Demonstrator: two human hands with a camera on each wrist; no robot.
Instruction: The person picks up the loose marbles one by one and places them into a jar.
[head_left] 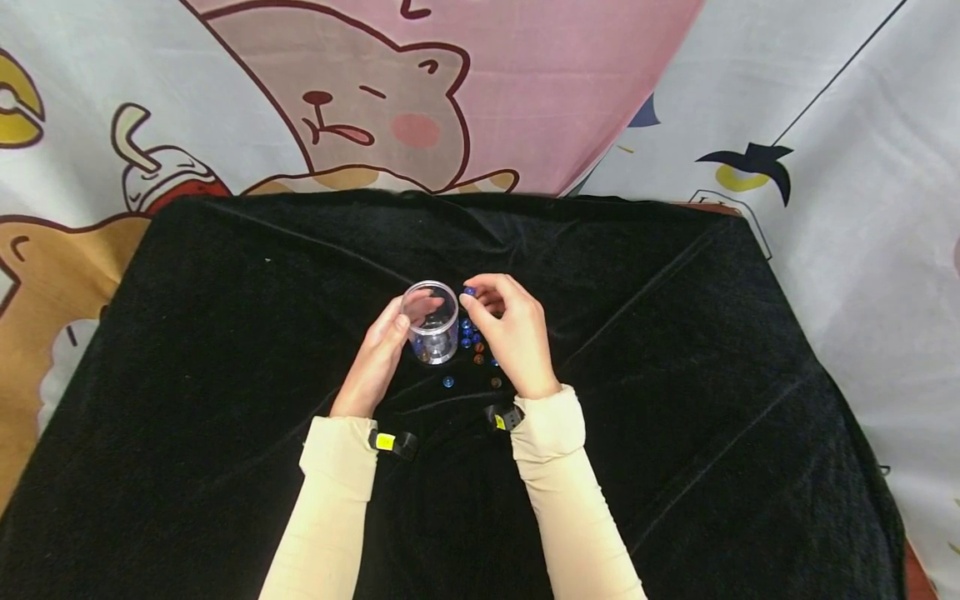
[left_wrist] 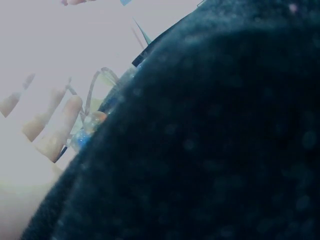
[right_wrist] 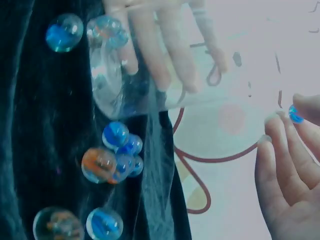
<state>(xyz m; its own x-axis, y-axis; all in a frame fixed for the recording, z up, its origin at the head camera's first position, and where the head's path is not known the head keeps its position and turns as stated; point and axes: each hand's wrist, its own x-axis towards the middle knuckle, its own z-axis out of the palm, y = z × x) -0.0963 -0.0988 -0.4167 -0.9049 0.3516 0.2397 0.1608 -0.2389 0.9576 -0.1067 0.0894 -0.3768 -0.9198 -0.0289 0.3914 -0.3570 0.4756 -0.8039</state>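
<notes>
A clear plastic jar (head_left: 444, 340) stands upright on the black cloth, gripped around its left side by my left hand (head_left: 377, 358). Several marbles (right_wrist: 107, 31) show through the jar's wall near its bottom in the right wrist view. Just right of the jar's rim, my right hand (head_left: 519, 333) pinches a blue marble (right_wrist: 295, 114) between thumb and fingertip, the other fingers loosely bent. Beneath that hand lies a cluster of blue marbles (head_left: 467, 333) with an orange marble (right_wrist: 99, 165) beside them. The left wrist view is mostly dark cloth and overexposed fingers.
A lone blue marble (head_left: 448, 382) rests on the cloth in front of the jar. Nearer my right wrist sits a brownish marble (head_left: 496, 382). The black cloth (head_left: 225, 358) has low creases. Behind it hangs a printed curtain (head_left: 540, 92) with a cartoon bear.
</notes>
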